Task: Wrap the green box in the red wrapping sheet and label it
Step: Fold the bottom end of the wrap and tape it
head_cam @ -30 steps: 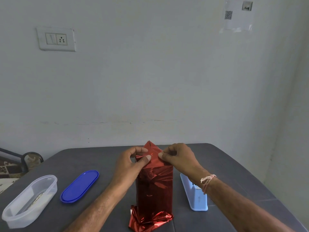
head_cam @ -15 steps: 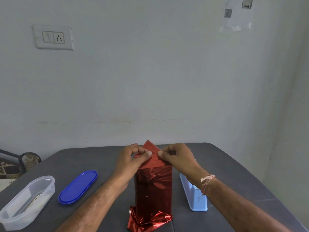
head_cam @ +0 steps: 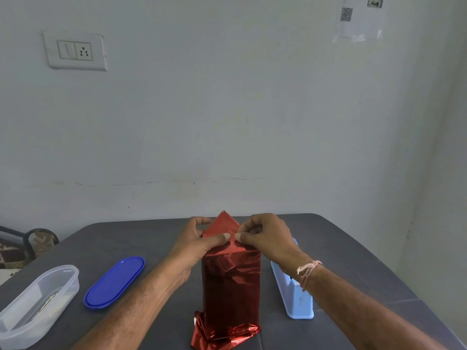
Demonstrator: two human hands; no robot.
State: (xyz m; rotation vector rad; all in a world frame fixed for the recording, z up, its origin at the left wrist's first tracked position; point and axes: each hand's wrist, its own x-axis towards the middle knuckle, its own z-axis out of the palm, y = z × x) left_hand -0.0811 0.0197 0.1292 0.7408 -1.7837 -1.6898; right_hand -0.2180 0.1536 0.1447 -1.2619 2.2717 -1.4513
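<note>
Folding the top end of the parcel: the red wrapping sheet (head_cam: pixel 231 286) stands as a tall upright block at the near centre of the grey table (head_cam: pixel 353 248), covering the green box so fully that no green shows. The left hand (head_cam: pixel 199 245) and right hand (head_cam: pixel 266 238) meet at its top near edge. Each has curled fingers and a thumb pinching the foil, the thumb tips almost touching, and a triangular flap peaks up behind them. At the base, loose foil bunches out, crumpled and unsealed. The sheet looks thin, glossy and slippery, likely to spring open or tear if tugged, while the box beneath seems stiff and light. It is therefore best held at the creased top corners, with pressure against the box edges. Count: one wrapped box, one sheet, one blue lid (head_cam: pixel 115 281) to the left, one clear tub (head_cam: pixel 38 304) at far left, one pale blue holder (head_cam: pixel 295 296) just right of the parcel, perhaps for tape; no label is visible
</note>
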